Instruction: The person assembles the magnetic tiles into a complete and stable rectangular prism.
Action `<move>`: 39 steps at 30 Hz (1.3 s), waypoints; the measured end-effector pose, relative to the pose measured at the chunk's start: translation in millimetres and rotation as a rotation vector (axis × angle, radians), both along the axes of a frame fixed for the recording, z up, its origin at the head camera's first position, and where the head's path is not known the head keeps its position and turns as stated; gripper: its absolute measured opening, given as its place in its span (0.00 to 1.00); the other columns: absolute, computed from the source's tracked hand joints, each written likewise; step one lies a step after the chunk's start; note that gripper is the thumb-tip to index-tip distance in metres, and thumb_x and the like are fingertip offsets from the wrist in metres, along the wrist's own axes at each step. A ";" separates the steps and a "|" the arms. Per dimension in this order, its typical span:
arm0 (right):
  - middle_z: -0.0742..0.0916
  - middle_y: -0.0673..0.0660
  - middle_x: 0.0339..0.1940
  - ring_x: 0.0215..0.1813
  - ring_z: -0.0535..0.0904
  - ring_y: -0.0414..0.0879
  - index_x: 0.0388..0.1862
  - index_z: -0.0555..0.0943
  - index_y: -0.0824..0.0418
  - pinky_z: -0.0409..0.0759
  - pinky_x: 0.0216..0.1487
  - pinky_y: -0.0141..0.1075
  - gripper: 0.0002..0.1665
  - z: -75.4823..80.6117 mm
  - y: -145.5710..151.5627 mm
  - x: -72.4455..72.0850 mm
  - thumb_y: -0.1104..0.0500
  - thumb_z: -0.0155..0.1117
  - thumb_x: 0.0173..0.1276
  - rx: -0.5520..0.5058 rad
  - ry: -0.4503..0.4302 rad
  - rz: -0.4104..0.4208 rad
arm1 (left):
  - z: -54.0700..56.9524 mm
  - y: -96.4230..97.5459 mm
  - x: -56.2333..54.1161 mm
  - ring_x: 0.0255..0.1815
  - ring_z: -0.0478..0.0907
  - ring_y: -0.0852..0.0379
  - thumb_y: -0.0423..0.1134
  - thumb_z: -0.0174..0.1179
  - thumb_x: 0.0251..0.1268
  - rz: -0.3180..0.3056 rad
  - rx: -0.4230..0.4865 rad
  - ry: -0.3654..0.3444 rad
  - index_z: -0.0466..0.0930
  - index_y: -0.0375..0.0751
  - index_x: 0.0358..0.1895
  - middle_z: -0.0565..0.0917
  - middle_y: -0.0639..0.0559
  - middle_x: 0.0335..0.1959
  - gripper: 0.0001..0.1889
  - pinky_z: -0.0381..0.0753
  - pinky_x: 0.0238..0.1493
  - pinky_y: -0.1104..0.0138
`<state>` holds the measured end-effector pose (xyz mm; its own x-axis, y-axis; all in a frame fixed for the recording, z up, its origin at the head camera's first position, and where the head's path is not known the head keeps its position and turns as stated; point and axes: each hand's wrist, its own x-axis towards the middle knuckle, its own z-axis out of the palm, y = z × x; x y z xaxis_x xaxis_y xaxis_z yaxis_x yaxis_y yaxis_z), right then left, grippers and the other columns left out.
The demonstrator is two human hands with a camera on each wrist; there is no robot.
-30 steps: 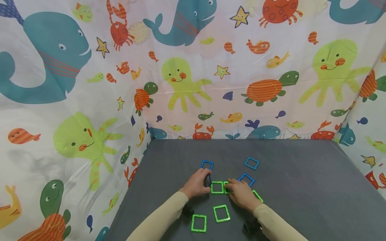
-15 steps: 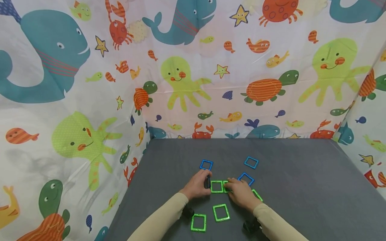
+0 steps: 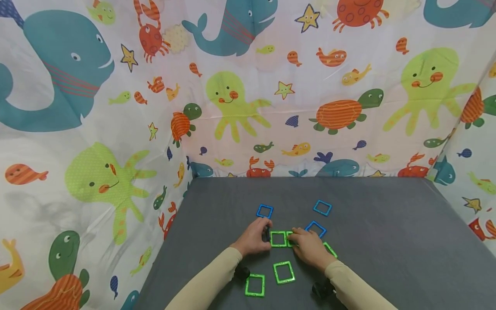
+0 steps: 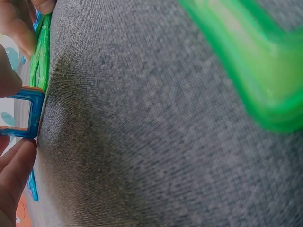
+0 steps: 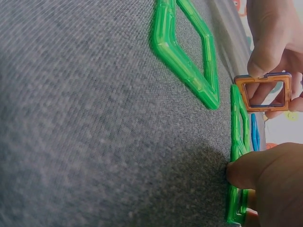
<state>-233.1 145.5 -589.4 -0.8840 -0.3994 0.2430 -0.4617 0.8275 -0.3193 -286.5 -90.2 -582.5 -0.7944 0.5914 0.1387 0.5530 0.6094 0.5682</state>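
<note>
My left hand [image 3: 252,237] pinches a square magnetic tile [image 4: 35,113] between thumb and fingers. It stands on edge at the left end of a flat green square tile [image 3: 278,246]. The held tile looks blue in the left wrist view and orange in the right wrist view; I cannot tell whether it is one tile or two together. With thumb on the near edge and fingers beyond, my right hand [image 3: 311,250] grips a second green tile [image 5: 233,208]. That tile lies flat against the first one's right side, partly hidden under the fingers.
Two loose green tiles [image 3: 284,282] [image 3: 255,295] lie nearer me, and another green tile [image 3: 330,249] shows beside the right hand. Blue tiles [image 3: 322,214] [image 3: 316,223] [image 3: 265,206] lie farther back. Patterned cloth walls [image 3: 286,129] surround the grey table [image 3: 387,241].
The held tile looks turned slightly, more edge-on to the head camera. Both hands stay in nearly the same place, and the head view shifts a little.
</note>
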 end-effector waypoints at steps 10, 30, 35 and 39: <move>0.86 0.69 0.58 0.61 0.82 0.65 0.51 0.88 0.60 0.75 0.60 0.69 0.17 4.2 -0.6 0.9 0.67 0.73 0.61 0.009 -0.024 -0.004 | -1.0 0.7 1.5 0.54 0.81 0.53 0.32 0.69 0.49 0.014 0.023 -0.041 0.73 0.41 0.57 0.78 0.50 0.54 0.28 0.83 0.57 0.65; 0.87 0.69 0.57 0.60 0.83 0.65 0.50 0.88 0.60 0.77 0.58 0.68 0.18 1.5 -0.7 0.7 0.68 0.73 0.59 0.018 -0.003 0.001 | -5.8 0.0 6.8 0.55 0.81 0.53 0.31 0.67 0.52 0.044 0.060 -0.092 0.73 0.41 0.59 0.78 0.47 0.58 0.27 0.84 0.55 0.65; 0.87 0.68 0.57 0.60 0.83 0.64 0.49 0.88 0.60 0.77 0.57 0.68 0.17 -0.3 -0.7 -0.6 0.67 0.73 0.59 0.024 0.007 0.001 | -9.3 1.1 11.4 0.57 0.82 0.51 0.35 0.65 0.59 0.068 0.141 -0.101 0.73 0.39 0.61 0.78 0.46 0.58 0.25 0.84 0.58 0.62; 0.87 0.68 0.57 0.60 0.83 0.64 0.49 0.88 0.59 0.77 0.58 0.67 0.17 -0.9 -0.3 -0.9 0.66 0.73 0.60 0.020 0.009 -0.008 | -10.9 5.1 17.2 0.59 0.82 0.49 0.39 0.60 0.71 0.123 0.248 -0.143 0.74 0.38 0.61 0.79 0.44 0.59 0.19 0.84 0.58 0.57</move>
<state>-233.9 145.2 -590.3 -0.8852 -0.3970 0.2426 -0.4575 0.8376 -0.2985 -269.4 -85.1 -593.4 -0.8798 0.4516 0.1487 0.3875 0.5001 0.7744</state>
